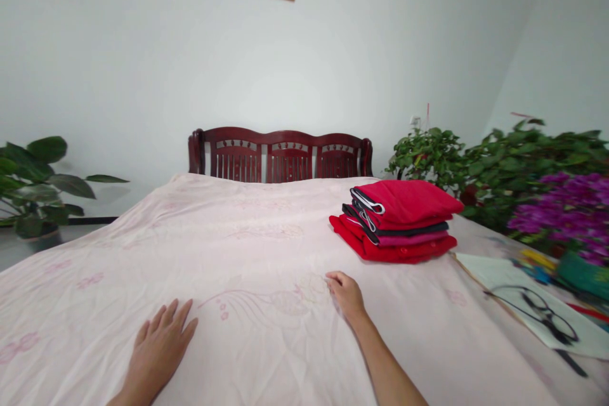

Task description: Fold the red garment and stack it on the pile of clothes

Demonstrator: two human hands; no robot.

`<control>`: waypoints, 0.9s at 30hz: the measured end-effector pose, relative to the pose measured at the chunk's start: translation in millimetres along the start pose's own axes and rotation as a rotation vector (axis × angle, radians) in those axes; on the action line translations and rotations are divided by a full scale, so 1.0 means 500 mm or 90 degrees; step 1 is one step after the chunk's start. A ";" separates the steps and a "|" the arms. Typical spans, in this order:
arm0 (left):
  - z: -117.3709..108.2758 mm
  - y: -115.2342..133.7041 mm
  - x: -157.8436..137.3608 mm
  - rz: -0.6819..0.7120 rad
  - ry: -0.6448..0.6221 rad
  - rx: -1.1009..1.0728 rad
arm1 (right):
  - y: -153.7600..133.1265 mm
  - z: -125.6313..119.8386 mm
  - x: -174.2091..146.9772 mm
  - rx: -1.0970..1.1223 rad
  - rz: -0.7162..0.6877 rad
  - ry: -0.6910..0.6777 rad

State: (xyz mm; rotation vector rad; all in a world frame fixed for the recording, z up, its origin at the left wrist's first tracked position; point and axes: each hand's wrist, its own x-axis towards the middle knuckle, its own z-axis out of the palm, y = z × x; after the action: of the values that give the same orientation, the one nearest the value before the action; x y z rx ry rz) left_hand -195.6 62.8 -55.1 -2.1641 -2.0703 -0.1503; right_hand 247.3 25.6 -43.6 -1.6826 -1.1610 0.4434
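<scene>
Left hand (159, 342) flat, released, on one pink sheet (266, 247); right hand (346, 295) grip pinching it; one clothes stack (397, 222)

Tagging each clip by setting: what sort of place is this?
Probably a room in a home: a pink sheet spread flat, a carved wooden bench against the wall, potted plants, and a stack of folded clothes.

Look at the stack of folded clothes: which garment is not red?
The dark, near-black garment, sandwiched in the middle of the stack of folded clothes. The bright red top piece and the layers beneath it are red or pinkish-red.
</scene>
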 end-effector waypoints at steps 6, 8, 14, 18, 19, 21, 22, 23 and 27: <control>-0.002 0.000 -0.001 0.003 -0.003 0.021 | 0.001 0.000 0.000 -0.011 0.003 -0.007; -0.004 0.001 -0.002 0.004 -0.008 0.031 | 0.000 -0.001 0.000 -0.016 0.000 -0.010; -0.016 0.006 -0.005 0.004 -0.020 0.029 | -0.003 -0.001 -0.003 -0.030 0.000 -0.016; -0.025 0.009 -0.005 -0.002 -0.041 0.045 | -0.003 -0.001 -0.004 -0.034 -0.002 -0.022; -0.026 0.010 -0.006 -0.002 -0.045 0.047 | -0.002 -0.001 -0.003 -0.035 -0.002 -0.022; -0.027 0.011 -0.006 -0.003 -0.047 0.049 | -0.002 -0.001 -0.003 -0.037 -0.002 -0.024; -0.026 0.010 -0.007 -0.002 -0.045 0.049 | -0.001 -0.001 -0.003 -0.038 -0.002 -0.025; -0.025 0.010 -0.007 -0.002 -0.042 0.048 | -0.001 -0.001 -0.003 -0.038 -0.003 -0.026; -0.018 0.007 -0.007 0.001 -0.020 0.029 | 0.000 -0.002 -0.002 -0.040 -0.007 -0.028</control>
State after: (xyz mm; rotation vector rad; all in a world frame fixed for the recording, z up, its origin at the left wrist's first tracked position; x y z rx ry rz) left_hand -192.0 57.7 -46.9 -2.1544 -2.0682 -0.0685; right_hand 247.3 24.2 -43.4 -1.7273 -1.2266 0.4440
